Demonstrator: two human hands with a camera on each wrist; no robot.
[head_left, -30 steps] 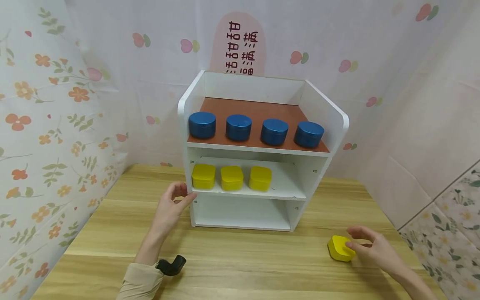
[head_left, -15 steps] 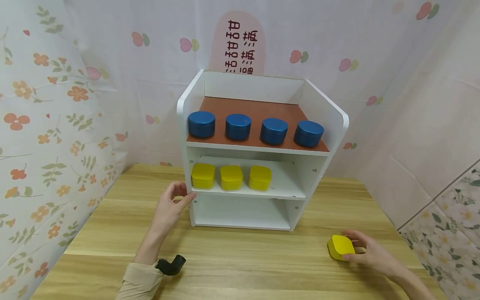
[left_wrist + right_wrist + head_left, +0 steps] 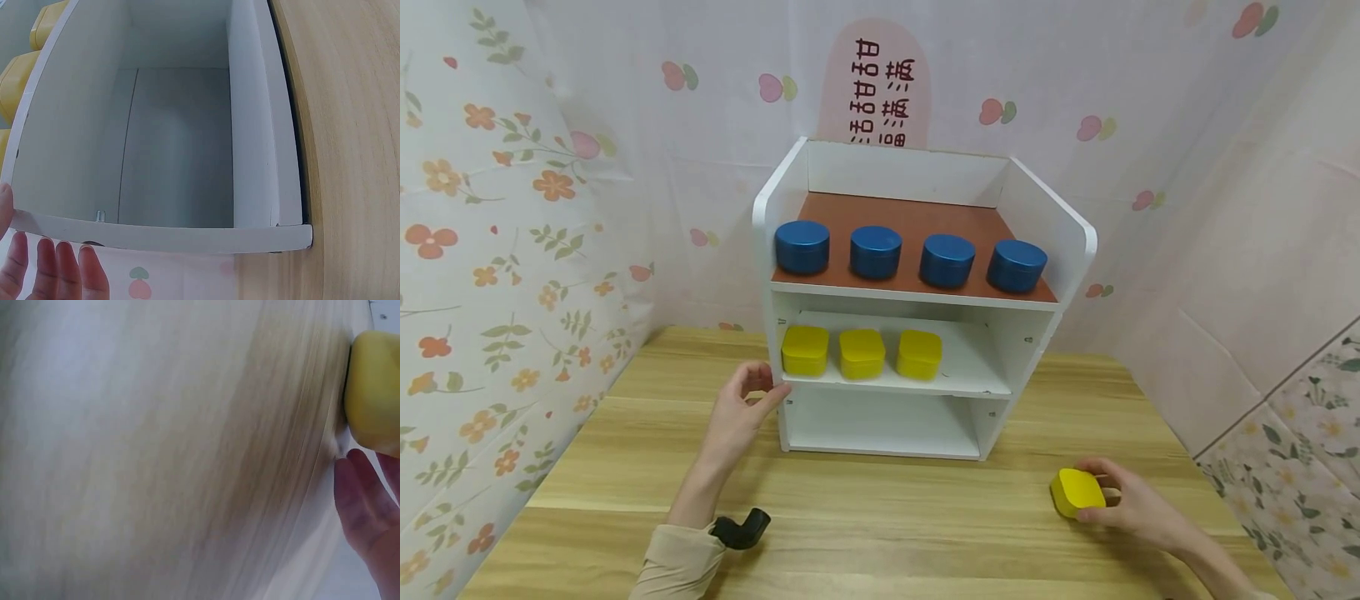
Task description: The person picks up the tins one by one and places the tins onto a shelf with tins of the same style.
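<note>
My right hand (image 3: 1133, 505) holds a small yellow rounded-square tin (image 3: 1077, 490) low over the wooden table, right of the shelf unit; thumb and fingers are on its right part. In the right wrist view the yellow tin (image 3: 377, 394) shows at the right edge, beside the fingertips. At the white shelf unit (image 3: 887, 427), my left hand (image 3: 736, 421) pinches the left side panel, thumb at the front edge and fingers outside it. The left wrist view has those fingers (image 3: 65, 269) below the panel. Three matching yellow tins (image 3: 862, 354) stand on the middle shelf.
Several round blue tins (image 3: 876, 252) line the brown top shelf. The middle shelf (image 3: 973, 367) has bare board right of its tins. A black curved piece (image 3: 742, 529) sits by the left cuff. Printed curtains (image 3: 715, 167) hang behind and beside the wooden table (image 3: 880, 533).
My right hand has closed its fingers around the yellow tin, and both have shifted slightly left. The left hand stays on the shelf unit.
</note>
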